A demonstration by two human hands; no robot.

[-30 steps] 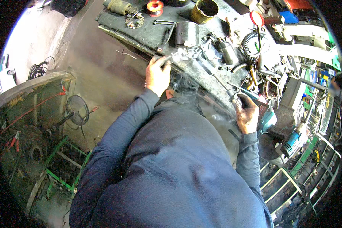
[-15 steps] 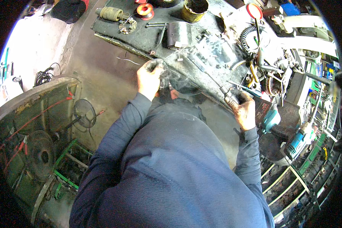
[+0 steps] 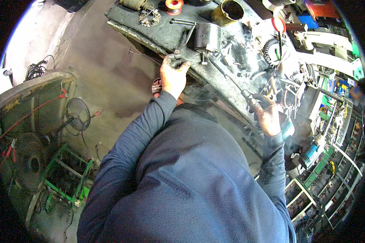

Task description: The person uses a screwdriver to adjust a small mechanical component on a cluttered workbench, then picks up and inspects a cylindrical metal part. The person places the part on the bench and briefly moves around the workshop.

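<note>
On my head cam: R hand [image 3: 267, 113] has fingers wrapped round the handle of a long-shafted tool [image 3: 237, 84], shaft angled up-left over the worktop [image 3: 162, 37], far end near the dark cylinder [image 3: 207, 37]. L hand [image 3: 173, 75] is at the worktop's front edge, fingers curled, thumb close in; can't tell if they've got anything pinched. Red spool [image 3: 174, 12] + yellowish can [image 3: 219, 17] sit further back. Smoke haze over parts R of cyl.

Navy top [image 3: 190, 190], creased full-length sleeves [image 3: 127, 139] with snug ends, bare hands [image 3: 268, 118], strapped sandal [image 3: 156, 86]
</note>
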